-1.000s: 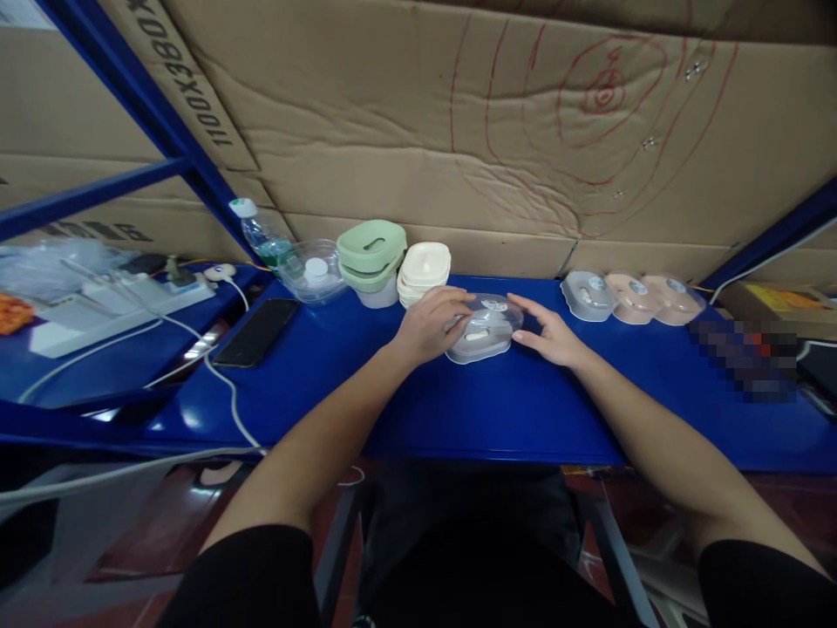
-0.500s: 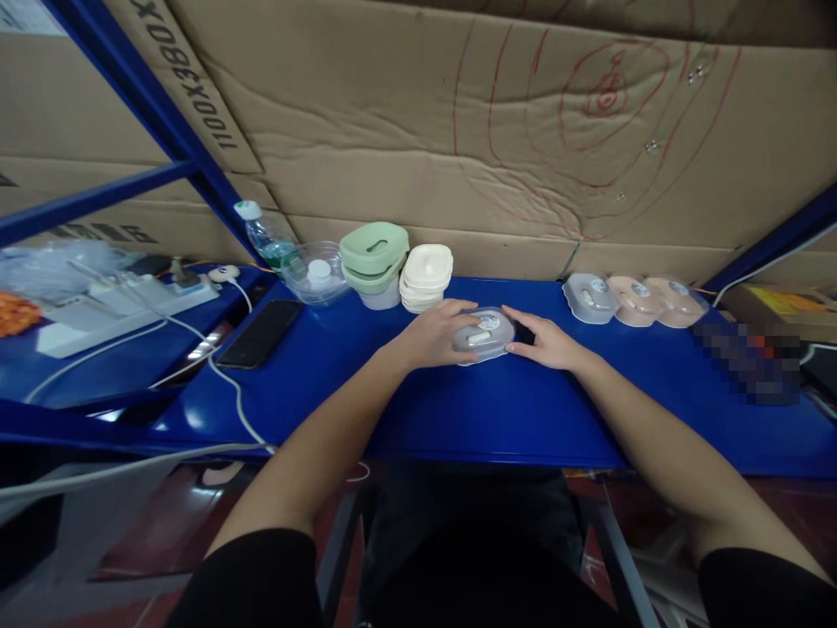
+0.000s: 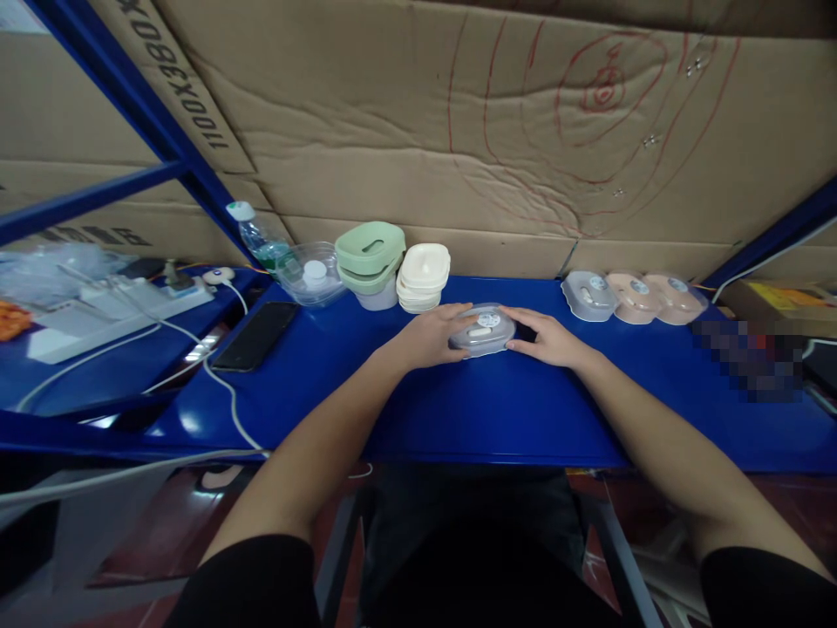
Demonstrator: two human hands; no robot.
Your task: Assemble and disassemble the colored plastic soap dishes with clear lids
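A small grey lidded box (image 3: 485, 332) with a see-through cover, a white tab and a round printed sticker rests on the blue table. My left hand (image 3: 432, 337) grips its left end, the thumb along the near side and the fingers over the far side. At the right end, my right hand (image 3: 544, 337) holds it between thumb and fingers, with a dark gap showing between them. Just beyond my left hand stands a stack of cream lids (image 3: 424, 277). Beside that stack are green trays (image 3: 371, 251) piled on a pale tub.
Several similar boxes, one grey (image 3: 588, 296) and two pink, sit in a row at the back right. On the left lie a black phone (image 3: 256, 336), a clear plastic container (image 3: 312, 277), a water bottle (image 3: 261, 235) and white cables. Cardboard (image 3: 392, 105) walls the back.
Both hands stay on the grey box, which has barely shifted. The camera view has moved slightly.
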